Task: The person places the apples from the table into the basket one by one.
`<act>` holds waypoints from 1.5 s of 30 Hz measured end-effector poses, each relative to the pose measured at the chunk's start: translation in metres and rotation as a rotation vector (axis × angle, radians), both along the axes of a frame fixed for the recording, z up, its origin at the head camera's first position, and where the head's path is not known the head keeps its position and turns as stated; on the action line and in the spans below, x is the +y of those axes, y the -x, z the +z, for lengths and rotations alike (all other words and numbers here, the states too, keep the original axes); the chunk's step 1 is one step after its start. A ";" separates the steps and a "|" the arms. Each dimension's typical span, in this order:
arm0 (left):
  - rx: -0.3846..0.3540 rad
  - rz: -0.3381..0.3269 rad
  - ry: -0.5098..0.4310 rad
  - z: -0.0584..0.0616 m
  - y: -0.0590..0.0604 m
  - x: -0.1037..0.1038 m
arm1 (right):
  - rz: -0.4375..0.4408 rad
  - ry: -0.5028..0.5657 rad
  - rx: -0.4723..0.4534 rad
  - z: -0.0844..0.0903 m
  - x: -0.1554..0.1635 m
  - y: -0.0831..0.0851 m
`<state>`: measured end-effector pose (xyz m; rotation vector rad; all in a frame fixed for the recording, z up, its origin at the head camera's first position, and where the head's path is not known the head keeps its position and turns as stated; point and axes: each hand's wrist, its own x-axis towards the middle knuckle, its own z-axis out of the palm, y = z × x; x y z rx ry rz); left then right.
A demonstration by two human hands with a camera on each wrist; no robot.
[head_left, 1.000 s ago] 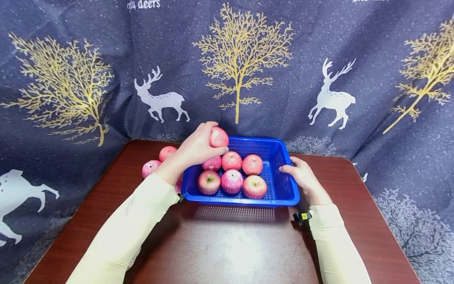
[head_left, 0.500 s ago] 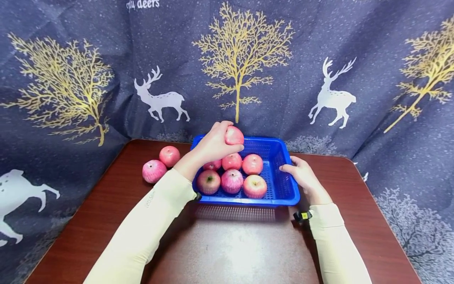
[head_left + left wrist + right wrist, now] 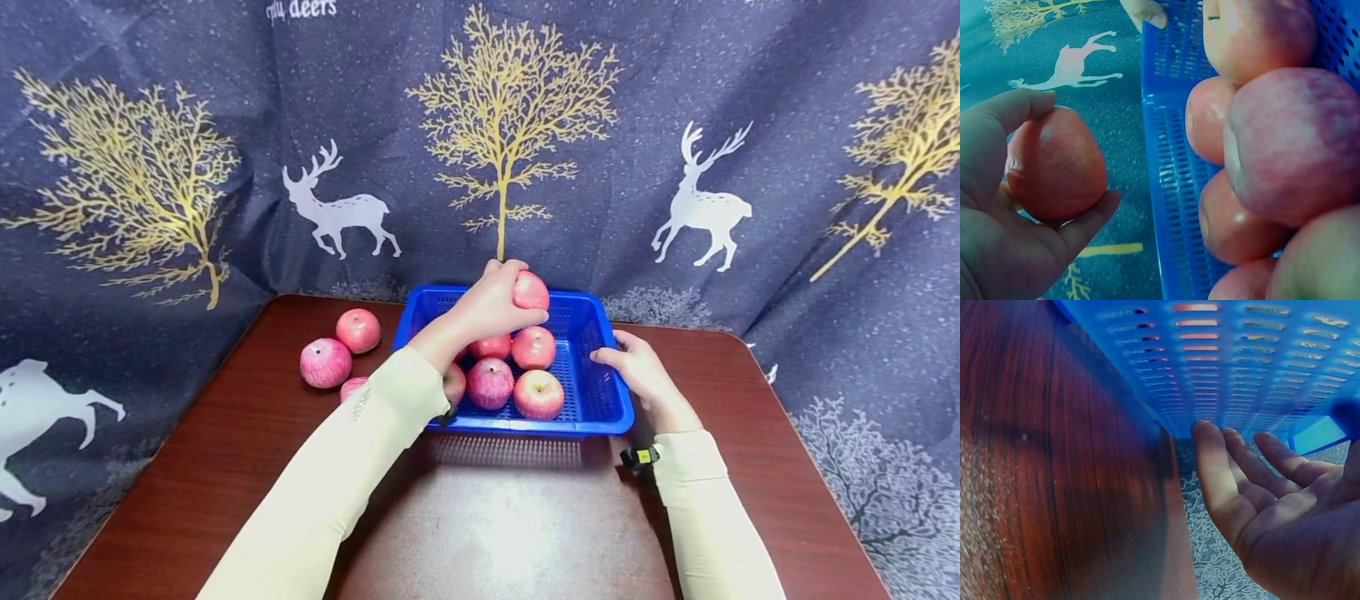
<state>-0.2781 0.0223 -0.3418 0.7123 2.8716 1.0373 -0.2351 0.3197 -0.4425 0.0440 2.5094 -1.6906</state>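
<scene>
- Two hands are at work over a blue basket (image 3: 600, 400) that sits on a dark red-brown desk (image 3: 187, 492), just below the middle of the head view.
- Left hand (image 3: 491, 304): its fingers (image 3: 1004, 112) and thumb are curled round a pink-red apple (image 3: 530, 290), holding it above the far part of the basket, near the back rim.
- Held apple: in the left wrist view it (image 3: 1055, 165) sits in the palm at the left of the frame, narrower end toward the top. It is close to round, so its long axis is hard to read, and I cannot see its stem.
- Right hand (image 3: 637, 371): it rests against the basket's right wall, at the right of centre. In the right wrist view its fingers (image 3: 1222, 481) are relaxed and only loosely bent, lying beside the basket wall, gripping nothing that I can make out.
- Apples in the basket (image 3: 538, 393): several lie in rows on the floor of the basket, touching one another; the near right one shows its stem hollow facing up. The left sleeve (image 3: 352, 467) hides part of the near left ones.
- Loose apples (image 3: 326, 362): three lie on the desk left of the basket, close together, one half hidden by the sleeve.
- Curtain (image 3: 150, 167): dark blue cloth with gold trees and white deer fills the upper frame behind the desk.
</scene>
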 end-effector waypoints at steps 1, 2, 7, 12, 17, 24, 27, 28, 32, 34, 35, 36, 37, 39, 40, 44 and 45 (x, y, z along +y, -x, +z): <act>0.001 -0.006 0.012 0.000 0.001 0.003 | 0.000 -0.003 0.000 0.000 0.000 0.000; 0.000 -0.011 0.021 -0.001 0.001 0.007 | 0.000 -0.004 0.000 0.000 0.000 0.000; -0.006 -0.050 0.050 -0.003 0.004 0.023 | 0.005 -0.010 0.002 0.000 0.002 0.000; 0.002 -0.079 0.076 -0.006 0.010 0.037 | 0.011 -0.002 0.007 -0.001 0.002 0.000; 0.018 -0.103 0.106 -0.010 0.015 0.049 | 0.016 0.021 0.002 -0.003 0.000 0.000; 0.038 -0.147 0.157 -0.014 0.019 0.063 | 0.011 0.034 0.015 -0.005 -0.001 0.001; 0.054 -0.171 0.197 -0.015 0.021 0.069 | 0.014 0.038 0.011 -0.005 0.001 0.001; 0.056 -0.181 0.209 -0.017 0.023 0.071 | 0.013 0.038 0.007 -0.004 0.001 0.002; 0.045 -0.205 0.262 -0.020 0.024 0.079 | 0.016 0.030 -0.001 -0.004 0.003 0.003; 0.036 -0.208 0.288 -0.023 0.025 0.082 | 0.015 0.026 0.003 -0.005 0.003 0.004; 0.032 -0.211 0.304 -0.023 0.025 0.083 | 0.013 0.027 0.006 -0.005 0.003 0.004; 0.029 -0.208 0.309 -0.031 0.032 0.086 | 0.009 0.026 0.010 -0.006 0.003 0.004; 0.028 -0.211 0.323 -0.032 0.032 0.086 | 0.006 0.028 0.014 -0.006 0.003 0.005; 0.034 -0.215 0.344 -0.035 0.033 0.087 | 0.006 0.028 0.021 -0.006 0.002 0.005; 0.038 -0.215 0.353 -0.036 0.034 0.088 | 0.008 0.031 0.023 -0.006 0.002 0.005; 0.066 -0.220 0.385 -0.034 0.028 0.089 | 0.008 0.057 0.021 -0.006 0.002 0.005; 0.075 -0.221 0.391 -0.035 0.027 0.090 | 0.006 0.066 0.021 -0.005 0.002 0.004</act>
